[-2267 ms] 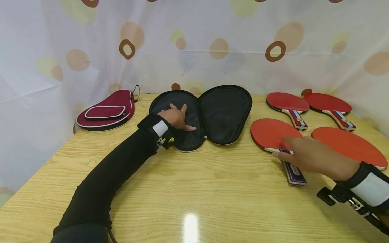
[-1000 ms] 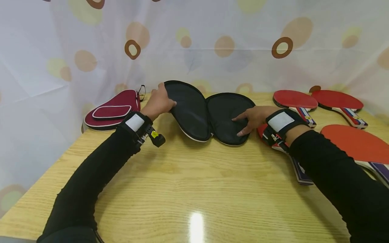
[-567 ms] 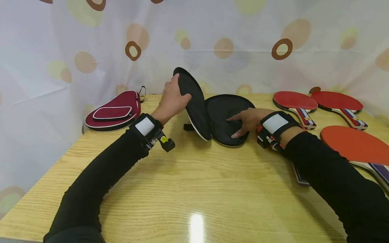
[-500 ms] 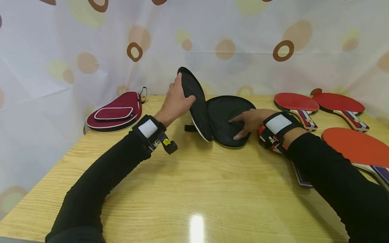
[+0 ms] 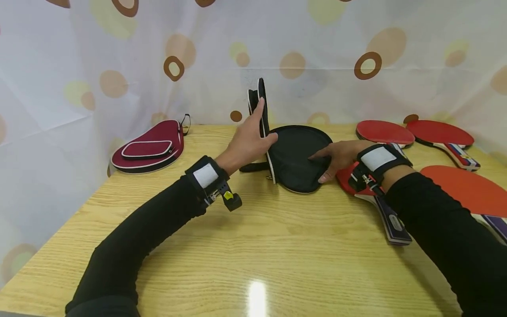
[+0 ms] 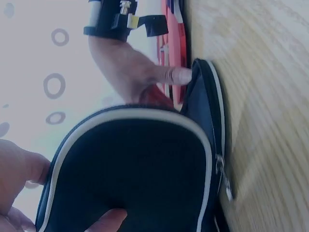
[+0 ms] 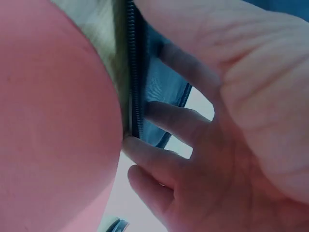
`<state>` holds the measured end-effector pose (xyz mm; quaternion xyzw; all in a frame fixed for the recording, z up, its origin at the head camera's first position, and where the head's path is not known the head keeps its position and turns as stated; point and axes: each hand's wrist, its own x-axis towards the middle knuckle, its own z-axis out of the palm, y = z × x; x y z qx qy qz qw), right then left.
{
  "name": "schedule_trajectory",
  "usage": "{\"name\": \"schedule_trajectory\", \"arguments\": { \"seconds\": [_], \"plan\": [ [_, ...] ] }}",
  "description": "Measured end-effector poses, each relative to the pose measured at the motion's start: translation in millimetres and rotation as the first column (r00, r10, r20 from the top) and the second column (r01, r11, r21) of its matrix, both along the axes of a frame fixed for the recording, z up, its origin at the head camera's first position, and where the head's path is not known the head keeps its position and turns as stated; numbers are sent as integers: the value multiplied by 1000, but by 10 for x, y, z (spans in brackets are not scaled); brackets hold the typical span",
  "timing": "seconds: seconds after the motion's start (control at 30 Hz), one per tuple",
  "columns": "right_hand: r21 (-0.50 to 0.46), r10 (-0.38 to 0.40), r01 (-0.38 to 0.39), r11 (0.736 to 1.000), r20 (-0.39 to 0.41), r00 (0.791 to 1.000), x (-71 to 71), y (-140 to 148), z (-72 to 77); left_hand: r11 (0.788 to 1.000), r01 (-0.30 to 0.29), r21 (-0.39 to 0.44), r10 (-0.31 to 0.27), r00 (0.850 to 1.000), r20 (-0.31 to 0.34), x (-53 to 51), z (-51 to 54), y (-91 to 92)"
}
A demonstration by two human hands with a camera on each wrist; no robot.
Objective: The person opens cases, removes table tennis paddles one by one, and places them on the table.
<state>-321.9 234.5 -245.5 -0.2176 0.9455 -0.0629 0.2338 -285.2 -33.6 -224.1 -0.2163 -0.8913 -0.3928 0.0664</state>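
A black zippered table tennis paddle case (image 5: 295,163) stands unzipped at the table's middle back. My left hand (image 5: 249,141) grips the edge of its left half (image 5: 262,94), which is raised nearly upright. In the left wrist view, that half's outer face (image 6: 140,159) has white piping, and a zipper pull (image 6: 227,188) hangs beside it. My right hand (image 5: 342,154) rests on the right half, which lies flat on the table. In the right wrist view, its extended fingers (image 7: 174,123) touch the case's zippered rim (image 7: 134,87). A red paddle (image 7: 53,125) lies close by that hand.
A maroon paddle case (image 5: 146,145) lies at the back left. Two red paddles with striped handles, one of them a paddle (image 5: 439,133), lie at the back right. An orange-red paddle (image 5: 467,189) is nearer, partly behind my right sleeve. A patterned curtain (image 5: 293,44) hangs behind the wooden table (image 5: 222,255).
My left hand has lifted the case's left half from flat to nearly upright, swinging it rightward. My right hand came from over the paddles onto the right half and has stayed there.
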Motion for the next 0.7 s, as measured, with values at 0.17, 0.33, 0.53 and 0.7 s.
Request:
{"name": "schedule_trajectory", "arguments": {
  "seconds": [0.17,0.33,0.53,0.7],
  "plan": [
    [19,-20,21,1000,-13,1000,-2,-91,-27,999,17,-33,-17,1000,-13,22,-44,104],
    [43,-5,6,999,-38,999,-16,-144,-16,998,23,-64,-24,1000,-5,6,-86,183],
    [18,-4,4,1000,-37,999,-17,-135,-27,993,20,-119,-17,1000,23,-7,-139,290],
    [-26,-7,6,1000,-49,999,7,-58,15,983,26,-184,-25,1000,9,-4,-194,413]
  ]
}}
